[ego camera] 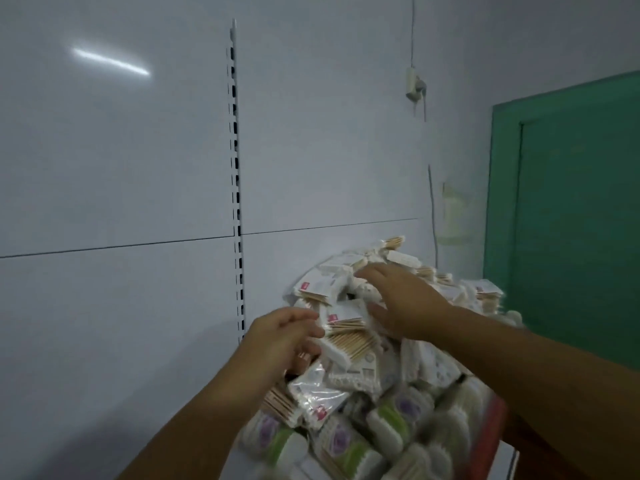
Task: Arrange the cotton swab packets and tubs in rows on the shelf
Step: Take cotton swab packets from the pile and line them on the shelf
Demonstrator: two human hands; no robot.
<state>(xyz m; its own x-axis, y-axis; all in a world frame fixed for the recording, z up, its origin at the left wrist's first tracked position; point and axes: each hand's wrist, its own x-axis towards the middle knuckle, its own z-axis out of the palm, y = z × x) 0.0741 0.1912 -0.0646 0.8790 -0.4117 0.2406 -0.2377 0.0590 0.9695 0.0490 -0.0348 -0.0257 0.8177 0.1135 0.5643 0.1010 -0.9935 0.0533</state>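
Loose heap of packets (349, 278) on shelf (507, 462), directly under right hand (401, 299): fingers (367, 271) straight, apart, lying flat on top. Tubs (391, 420) below and nearer than both sets of fingers. Left hand (287, 341) curled against end of a swab packet (349, 344); clamped or not, cannot tell through blur. Probably light, slippery film, stiff sticks: pinch across short ends.

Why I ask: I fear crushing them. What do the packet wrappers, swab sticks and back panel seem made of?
Packet wrappers: thin clear plastic film, glossy; it crinkles and the contents show through. Swab sticks: probably wood or bamboo, matt pale tan. Back panel: likely painted sheet metal, smooth white, mirroring a lamp streak.
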